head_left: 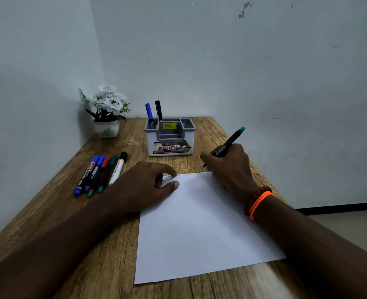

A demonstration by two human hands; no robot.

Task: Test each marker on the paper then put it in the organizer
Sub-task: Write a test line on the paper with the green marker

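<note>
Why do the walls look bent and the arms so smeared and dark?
Head view: the wide-angle lens bows the wall corner and stretches the table edges; the forearms at the bottom are blurred, while the organizer stays fairly sharp; dim, even light leaves both hands dark, and the paper is the brightest patch, without hard glare.

Between my right hand and the organizer at frame centre lies bare table — open passage. Two markers stand in its left compartment; the loose markers and flower pot crowd the left side.
</note>
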